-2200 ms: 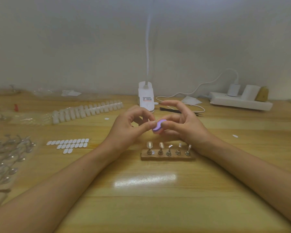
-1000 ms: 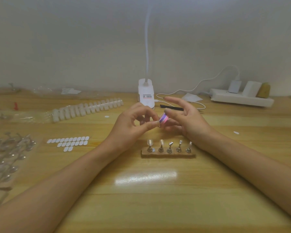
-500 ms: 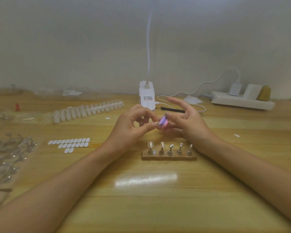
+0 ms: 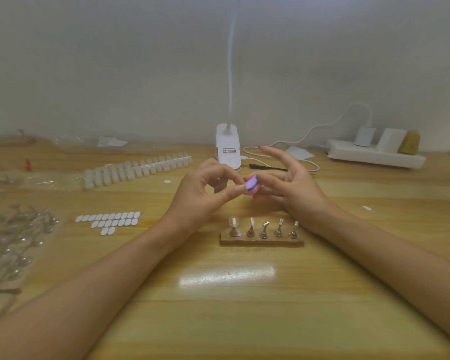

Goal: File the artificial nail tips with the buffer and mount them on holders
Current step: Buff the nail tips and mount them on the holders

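Buffer (image 4: 252, 183) is the little purple block, held up off the desk (image 4: 226, 320) between both hands, just behind the wooden rack (image 4: 261, 242). Right hand (image 4: 294, 188) has it pinched between the thumb and the middle fingers, with the index finger sticking out straight toward the white lamp base (image 4: 227, 149). Left hand (image 4: 200, 196) is curled in tight, thumb and forefinger pinched together right against the buffer's left edge. There's a pale sliver in that pinch that looks like the nail tip (image 4: 241, 187), but honestly it's too small to see properly.

Rack sits flat on the desk, nearer the camera than the hands, with five metal holders (image 4: 264, 229) standing in a row on it. The two at the left end have clear mounted tips (image 4: 233, 220) on top; the other three I can't tell.

Off to the left there's a long strip of tips (image 4: 138, 168) lying at an angle, a patch of white oval tabs (image 4: 109, 220) closer in, and a clear bag of metal holders (image 4: 13, 242) at the desk's left edge. Back right along the wall is a white power strip (image 4: 374, 153) with plugs in it. A thin black tool (image 4: 268, 167) lies flat just behind the right hand.
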`<state>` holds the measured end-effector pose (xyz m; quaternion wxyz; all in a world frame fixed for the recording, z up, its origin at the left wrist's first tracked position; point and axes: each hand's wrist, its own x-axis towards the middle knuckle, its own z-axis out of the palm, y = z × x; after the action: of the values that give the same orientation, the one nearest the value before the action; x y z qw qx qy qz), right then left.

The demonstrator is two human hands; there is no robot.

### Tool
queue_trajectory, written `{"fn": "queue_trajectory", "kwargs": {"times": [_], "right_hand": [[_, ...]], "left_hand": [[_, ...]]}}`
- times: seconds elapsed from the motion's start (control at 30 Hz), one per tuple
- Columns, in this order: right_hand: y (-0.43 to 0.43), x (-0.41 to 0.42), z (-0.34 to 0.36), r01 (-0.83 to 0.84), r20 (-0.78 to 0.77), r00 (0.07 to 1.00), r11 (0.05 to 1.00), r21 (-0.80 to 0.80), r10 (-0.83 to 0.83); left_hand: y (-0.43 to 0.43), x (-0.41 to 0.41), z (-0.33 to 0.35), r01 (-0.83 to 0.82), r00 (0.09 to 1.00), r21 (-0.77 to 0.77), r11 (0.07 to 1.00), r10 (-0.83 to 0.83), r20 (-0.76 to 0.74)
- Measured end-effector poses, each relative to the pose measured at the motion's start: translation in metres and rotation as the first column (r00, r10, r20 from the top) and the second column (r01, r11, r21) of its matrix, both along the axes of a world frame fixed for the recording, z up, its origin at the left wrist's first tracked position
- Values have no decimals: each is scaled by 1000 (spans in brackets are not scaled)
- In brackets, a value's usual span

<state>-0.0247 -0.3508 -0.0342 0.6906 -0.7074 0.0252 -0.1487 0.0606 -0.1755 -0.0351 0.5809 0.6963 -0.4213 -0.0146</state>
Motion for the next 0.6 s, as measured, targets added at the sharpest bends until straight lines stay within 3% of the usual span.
{"fn": "queue_trajectory", "kwargs": {"times": [0.1,0.2,0.3,0.43,0.6], "right_hand": [[2,0,0,-96,-10,995,995,-38,95],[-1,0,0,17,6,1000,1000,-17,-17],[2,-1,1,-101,-27,995,994,-33,100],[0,2,-1,33,-13,999,999,37,-32],[-1,1,2,20,-35,999,999,41,-19]], "left_hand": [[0,0,0,-6,1000,-3,1000,6,14],[0,-1,0,-3,1000,12,1000,2,23],[0,-1,1,-25,999,-2,1000,25,35],[0,-3,3,-15,998,20,1000,14,57],[0,-5,3,8,994,32,999,-12,106]]}}
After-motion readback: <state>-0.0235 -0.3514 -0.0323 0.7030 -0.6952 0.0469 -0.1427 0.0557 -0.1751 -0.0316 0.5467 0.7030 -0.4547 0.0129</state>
